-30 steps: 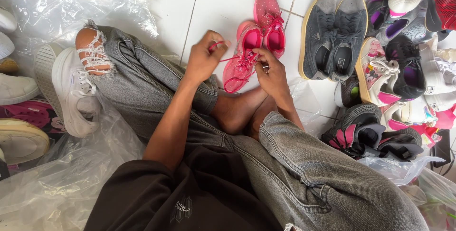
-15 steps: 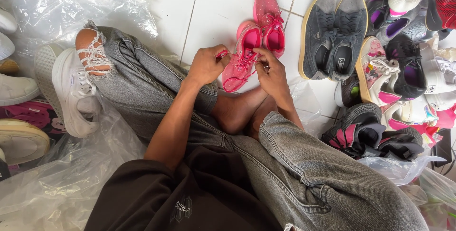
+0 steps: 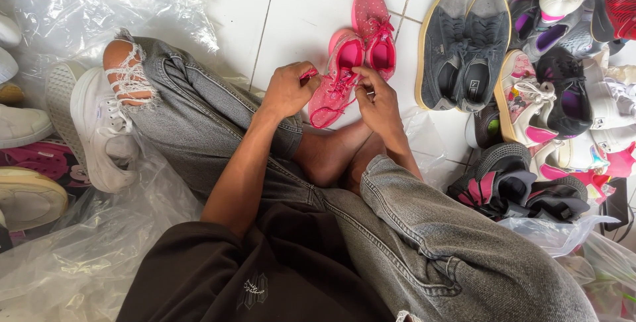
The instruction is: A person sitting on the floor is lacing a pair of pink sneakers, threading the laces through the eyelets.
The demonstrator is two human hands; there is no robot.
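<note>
Left hand (image 3: pixel 286 90) curled, pinching a pink lace end; right hand (image 3: pixel 379 100) fingers bent, gripping laces on the pink shoe (image 3: pixel 338 77), which lies on the white tiled floor (image 3: pixel 298 17) beside its mate (image 3: pixel 374 30).

The person sits cross-legged on the floor (image 3: pixel 291 4), both hands at a shoe (image 3: pixel 339 77) lying just beyond the knees: the left hand (image 3: pixel 286 90) at its left side, the right hand (image 3: pixel 377 100) at its right. A second shoe (image 3: pixel 372 27) touches it farther out. Right of these stands a pair (image 3: pixel 464 47), then a heap of shoes (image 3: pixel 563 90), seemingly overlapping. Plastic sheet (image 3: pixel 79 4) lies left.
</note>
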